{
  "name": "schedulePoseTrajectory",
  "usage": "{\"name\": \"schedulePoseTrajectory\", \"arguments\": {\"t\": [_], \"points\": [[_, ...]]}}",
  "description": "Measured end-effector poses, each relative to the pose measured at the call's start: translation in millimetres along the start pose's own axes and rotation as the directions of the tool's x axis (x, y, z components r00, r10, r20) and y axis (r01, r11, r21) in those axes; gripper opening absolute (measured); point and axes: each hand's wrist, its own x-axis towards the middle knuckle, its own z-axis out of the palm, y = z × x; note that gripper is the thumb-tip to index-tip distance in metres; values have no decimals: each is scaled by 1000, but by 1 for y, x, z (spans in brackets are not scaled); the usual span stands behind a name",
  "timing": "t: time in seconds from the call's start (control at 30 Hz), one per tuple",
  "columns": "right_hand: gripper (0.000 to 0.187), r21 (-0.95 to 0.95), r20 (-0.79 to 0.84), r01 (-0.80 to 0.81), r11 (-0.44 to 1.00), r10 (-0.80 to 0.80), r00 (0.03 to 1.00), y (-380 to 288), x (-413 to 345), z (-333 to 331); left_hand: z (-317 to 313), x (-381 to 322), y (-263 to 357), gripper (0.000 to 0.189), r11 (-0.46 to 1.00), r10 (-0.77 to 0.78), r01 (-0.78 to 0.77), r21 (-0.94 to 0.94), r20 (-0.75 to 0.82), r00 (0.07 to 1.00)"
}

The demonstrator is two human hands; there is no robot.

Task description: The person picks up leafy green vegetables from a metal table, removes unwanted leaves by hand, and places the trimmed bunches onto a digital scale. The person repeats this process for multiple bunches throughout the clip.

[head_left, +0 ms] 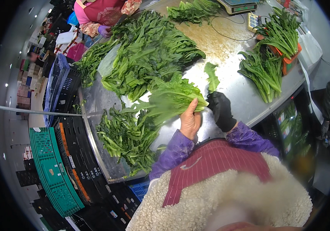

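Note:
My bare left hand [191, 120] grips a bunch of leafy green lettuce [176, 96] near its pale cut base, with the leaves pointing left. At that base is my right hand [222, 111] in a black glove, its fingers closed. A single green leaf [212, 77] rises from the gloved fingers, its lower end hidden by them. Beyond my hands lies a large heap of long-leaved lettuce [150, 55] on the metal table [237, 106]. Loose leaves [127, 138] are piled to the left of my left hand.
Lettuce bunches [264, 73] lie at the right, some on an orange scale [292, 59]. Another scale [237, 7] stands at the back. Across the table is a person [102, 13] with a purple-gloved hand. A green crate [52, 170] and black crates [78, 161] stand left.

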Motion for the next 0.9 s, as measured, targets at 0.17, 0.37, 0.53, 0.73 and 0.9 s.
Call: {"name": "schedulePoseTrajectory", "arguments": {"t": [0.17,0.37,0.53,0.73,0.9], "points": [[17,-379,210,3,925,83,974,21,10,-20,7,-12,39,31,1000,-19,19,6,75,997],[79,-513,339,-3,858,206,918,-8,5,-1,23,-25,60,37,931,84,-126,343,134,987],[112,-393,595,418,819,-120,795,-63,1,23,25,-25,36,36,864,-159,170,474,-63,985],[83,-499,545,595,630,-305,781,-52,-2,28,19,-17,4,42,324,-47,-348,880,383,923],[41,-97,285,-172,980,193,939,-32,3,-13,59,-31,1,86,-194,106,-563,804,587,802]]}}
